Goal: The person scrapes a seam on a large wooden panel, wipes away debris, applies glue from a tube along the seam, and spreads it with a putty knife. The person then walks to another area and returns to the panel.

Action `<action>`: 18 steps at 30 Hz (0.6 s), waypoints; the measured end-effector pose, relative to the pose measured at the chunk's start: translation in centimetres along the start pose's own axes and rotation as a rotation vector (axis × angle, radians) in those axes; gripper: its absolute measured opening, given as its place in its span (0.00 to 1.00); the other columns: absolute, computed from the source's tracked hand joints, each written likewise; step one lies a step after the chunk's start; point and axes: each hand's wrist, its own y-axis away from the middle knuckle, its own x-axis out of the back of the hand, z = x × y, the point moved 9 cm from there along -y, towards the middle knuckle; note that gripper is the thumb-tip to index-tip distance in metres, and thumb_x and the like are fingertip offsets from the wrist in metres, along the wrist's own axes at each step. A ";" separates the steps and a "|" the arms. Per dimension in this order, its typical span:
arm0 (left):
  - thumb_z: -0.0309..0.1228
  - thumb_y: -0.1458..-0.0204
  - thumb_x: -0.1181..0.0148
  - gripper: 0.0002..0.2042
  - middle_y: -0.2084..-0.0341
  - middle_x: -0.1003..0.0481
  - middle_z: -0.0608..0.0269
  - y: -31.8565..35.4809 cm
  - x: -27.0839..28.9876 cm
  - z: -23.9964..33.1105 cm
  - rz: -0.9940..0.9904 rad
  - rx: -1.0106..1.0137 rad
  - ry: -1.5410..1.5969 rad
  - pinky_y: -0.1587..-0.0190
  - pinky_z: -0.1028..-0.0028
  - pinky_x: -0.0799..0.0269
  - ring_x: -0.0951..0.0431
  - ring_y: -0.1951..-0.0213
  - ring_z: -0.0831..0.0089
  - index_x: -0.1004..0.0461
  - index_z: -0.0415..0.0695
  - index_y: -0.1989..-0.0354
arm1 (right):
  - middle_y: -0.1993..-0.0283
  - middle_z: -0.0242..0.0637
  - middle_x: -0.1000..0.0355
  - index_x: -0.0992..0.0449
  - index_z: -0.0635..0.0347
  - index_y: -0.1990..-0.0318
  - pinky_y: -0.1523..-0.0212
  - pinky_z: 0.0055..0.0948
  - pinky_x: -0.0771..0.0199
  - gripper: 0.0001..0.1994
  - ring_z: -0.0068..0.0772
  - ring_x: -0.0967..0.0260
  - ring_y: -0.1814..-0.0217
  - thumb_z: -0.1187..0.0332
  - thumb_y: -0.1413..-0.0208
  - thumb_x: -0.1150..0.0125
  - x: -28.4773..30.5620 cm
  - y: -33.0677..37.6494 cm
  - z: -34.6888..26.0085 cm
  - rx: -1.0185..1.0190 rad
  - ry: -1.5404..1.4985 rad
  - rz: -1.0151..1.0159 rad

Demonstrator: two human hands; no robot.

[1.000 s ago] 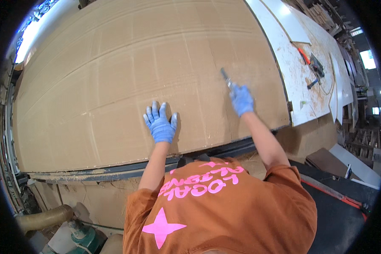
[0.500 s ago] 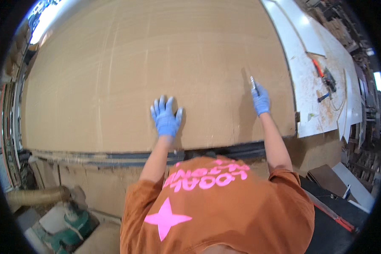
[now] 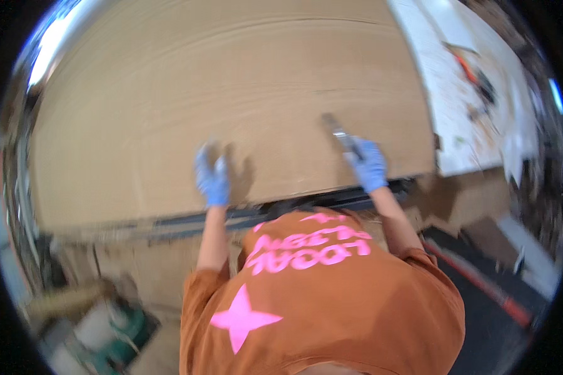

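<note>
A large tan board (image 3: 281, 81) lies flat in front of me. Over its near left part, my left hand (image 3: 212, 178), in a blue glove, has its thumb and fingers apart and holds nothing. Its shadow falls a little to the right, so the hand seems raised off the board. My right hand (image 3: 368, 164), also blue-gloved, is closed around the dark handle of a flat-bladed scraper (image 3: 339, 133). The silver blade points away and to the left over the board. Motion blur hides whether the blade touches the surface.
Right of the board is a white sheet (image 3: 453, 147) with sawdust and an orange-and-black tool (image 3: 472, 75). Dark layers (image 3: 244, 217) show under the board's near edge. A green machine (image 3: 122, 331) stands at lower left; a red bar (image 3: 491, 294) lies at lower right.
My left hand has lifted from lying flat on the board and moved left. My right hand has come nearer and slightly left, turning the scraper leftward. The view has shifted.
</note>
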 end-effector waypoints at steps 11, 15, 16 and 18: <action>0.47 0.51 0.40 0.30 0.36 0.42 0.49 3.7 -3.9 0.3 -0.230 -0.313 -0.572 0.33 0.47 0.59 0.46 0.35 0.46 0.34 0.46 0.41 | 0.55 0.38 0.27 0.24 0.51 0.52 0.53 0.40 0.29 0.19 0.45 0.30 0.55 0.63 0.54 0.35 1.5 3.1 -7.3 0.125 -0.127 0.325; 0.47 0.50 0.41 0.28 0.36 0.43 0.50 4.2 -3.6 1.0 -0.255 -0.310 -0.625 0.33 0.46 0.59 0.47 0.35 0.46 0.33 0.49 0.41 | 0.55 0.37 0.27 0.22 0.52 0.56 0.51 0.39 0.31 0.16 0.43 0.30 0.54 0.64 0.54 0.36 3.3 8.7 -5.6 -0.027 -0.086 0.449; 0.47 0.50 0.41 0.28 0.36 0.43 0.50 4.2 -3.6 0.8 -0.253 -0.316 -0.632 0.33 0.46 0.59 0.47 0.35 0.46 0.33 0.50 0.41 | 0.57 0.36 0.28 0.23 0.50 0.57 0.52 0.40 0.32 0.14 0.43 0.32 0.55 0.65 0.53 0.38 3.6 10.4 -5.2 -0.025 -0.117 0.534; 0.47 0.49 0.42 0.27 0.36 0.43 0.50 4.3 -3.5 0.4 -0.250 -0.319 -0.656 0.34 0.46 0.59 0.47 0.35 0.46 0.33 0.51 0.41 | 0.57 0.37 0.27 0.23 0.52 0.57 0.52 0.40 0.31 0.12 0.44 0.31 0.55 0.66 0.52 0.39 3.8 13.4 -3.8 -0.106 -0.104 0.570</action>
